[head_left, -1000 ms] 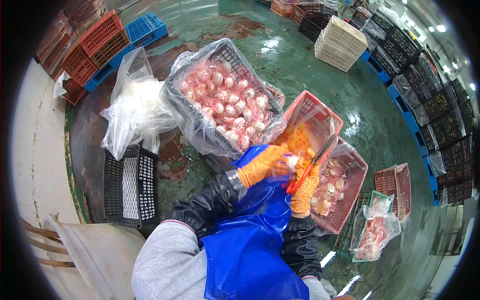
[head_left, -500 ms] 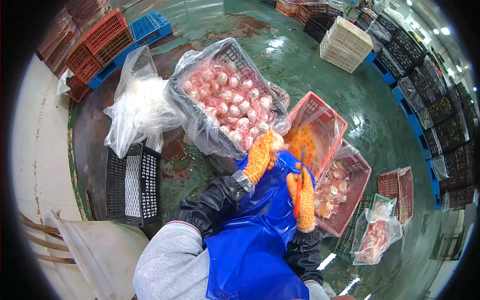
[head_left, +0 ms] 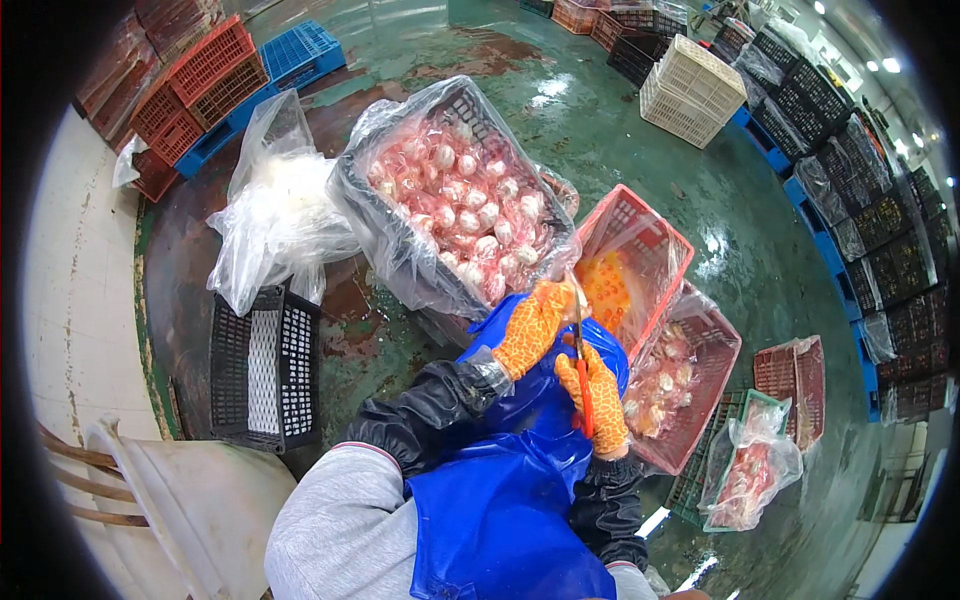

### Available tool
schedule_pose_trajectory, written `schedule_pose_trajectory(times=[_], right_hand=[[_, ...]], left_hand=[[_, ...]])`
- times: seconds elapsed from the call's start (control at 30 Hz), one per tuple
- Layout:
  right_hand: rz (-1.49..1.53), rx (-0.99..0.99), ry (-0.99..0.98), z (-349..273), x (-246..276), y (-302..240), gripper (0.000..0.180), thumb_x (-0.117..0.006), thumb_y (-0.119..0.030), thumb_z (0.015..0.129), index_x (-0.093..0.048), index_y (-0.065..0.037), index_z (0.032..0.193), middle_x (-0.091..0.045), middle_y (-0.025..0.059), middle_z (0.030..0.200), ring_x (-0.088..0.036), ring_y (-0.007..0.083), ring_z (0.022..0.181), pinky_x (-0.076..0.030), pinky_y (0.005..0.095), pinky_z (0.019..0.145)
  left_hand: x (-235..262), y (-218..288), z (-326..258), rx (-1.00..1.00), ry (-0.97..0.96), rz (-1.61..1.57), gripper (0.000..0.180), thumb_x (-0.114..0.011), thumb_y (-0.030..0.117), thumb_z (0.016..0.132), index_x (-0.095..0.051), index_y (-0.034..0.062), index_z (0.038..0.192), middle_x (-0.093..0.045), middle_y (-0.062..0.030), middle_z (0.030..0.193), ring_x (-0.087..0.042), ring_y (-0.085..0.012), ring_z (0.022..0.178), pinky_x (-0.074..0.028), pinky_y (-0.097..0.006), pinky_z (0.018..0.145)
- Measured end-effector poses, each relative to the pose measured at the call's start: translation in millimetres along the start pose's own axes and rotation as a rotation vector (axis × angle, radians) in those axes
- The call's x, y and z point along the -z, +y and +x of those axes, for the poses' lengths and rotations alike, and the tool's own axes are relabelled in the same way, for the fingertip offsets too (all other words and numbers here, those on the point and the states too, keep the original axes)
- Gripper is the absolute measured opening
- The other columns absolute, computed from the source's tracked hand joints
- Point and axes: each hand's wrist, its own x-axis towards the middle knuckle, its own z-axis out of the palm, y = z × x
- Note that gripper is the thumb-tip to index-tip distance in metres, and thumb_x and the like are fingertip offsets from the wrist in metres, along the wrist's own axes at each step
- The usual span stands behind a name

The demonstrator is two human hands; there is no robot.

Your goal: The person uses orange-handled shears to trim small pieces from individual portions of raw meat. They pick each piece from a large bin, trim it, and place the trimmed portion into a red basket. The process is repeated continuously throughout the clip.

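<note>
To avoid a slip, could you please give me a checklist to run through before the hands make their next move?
1. Red-handled scissors held in the right hand: ok.
2. Left hand well clear of the blades: not ok, its fingertips are close beside them.
3. Left hand's grip on a piece: cannot tell, too unclear at the fingertips.
4. Orange patterned gloves on both hands: ok.
5. Blue apron worn in front: ok.

The apron (head_left: 500, 500) looks like smooth, glossy plastic, the grey garment (head_left: 335, 515) matt cloth. The gloves (head_left: 533, 332) look rubbery and crackled; the scissors (head_left: 586, 398) have metal blades and smooth plastic handles. Shiny film (head_left: 352, 195) lines the plastic crate (head_left: 474, 110) at upper centre; the floor (head_left: 595, 150) has a wet gloss.
</note>
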Motion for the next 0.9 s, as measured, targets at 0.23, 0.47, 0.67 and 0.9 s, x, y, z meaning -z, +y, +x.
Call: schedule_pose_trajectory(times=[0.23,0.47,0.67,0.9], right_hand=[[0.174,-0.169,-0.119,0,11,-9,0.04,-0.059,-0.031,0.085,-0.053,-0.006,0.116,-0.057,0.001,0.068,-0.049,0.0067,0.05,-0.039,0.021,0.044],[0.592,-0.219,-0.332,6,19,0,0.063,-0.038,-0.05,0.09,-0.048,0.007,0.116,-0.054,0.0031,0.067,-0.046,0.0073,0.044,-0.039,0.017,0.04],[0.914,-0.376,-0.339,45,17,20,0.066,-0.037,-0.055,0.088,-0.052,0.006,0.108,-0.057,0.0083,0.068,-0.051,0.0119,0.044,-0.043,0.0194,0.039],[0.718,-0.346,-0.291,81,22,24,0.049,-0.045,-0.046,0.088,-0.054,-0.001,0.104,-0.059,0.0088,0.071,-0.057,0.0147,0.054,-0.047,0.0233,0.045]], left_hand=[[12,24,7,0.313,-0.177,-0.104,0.037,-0.04,0.046,0.09,-0.053,0.0123,0.1,-0.048,0.0001,0.062,-0.041,-0.0082,0.044,-0.031,-0.023,0.036],[18,-2,18,0.388,-0.291,-0.497,0.022,-0.057,0.024,0.085,-0.052,0.0112,0.101,-0.054,0.0034,0.079,-0.047,-0.0057,0.055,-0.035,-0.018,0.041],[-8,-25,46,0.078,0.015,0.127,0.028,-0.05,0.029,0.087,-0.054,0.001,0.09,-0.058,-0.0124,0.079,-0.057,-0.0282,0.073,-0.044,-0.037,0.065],[-17,-34,72,0.081,0.04,0.329,0.038,-0.054,0.037,0.083,-0.052,-0.0005,0.089,-0.057,-0.0221,0.079,-0.056,-0.0371,0.078,-0.042,-0.043,0.064]])
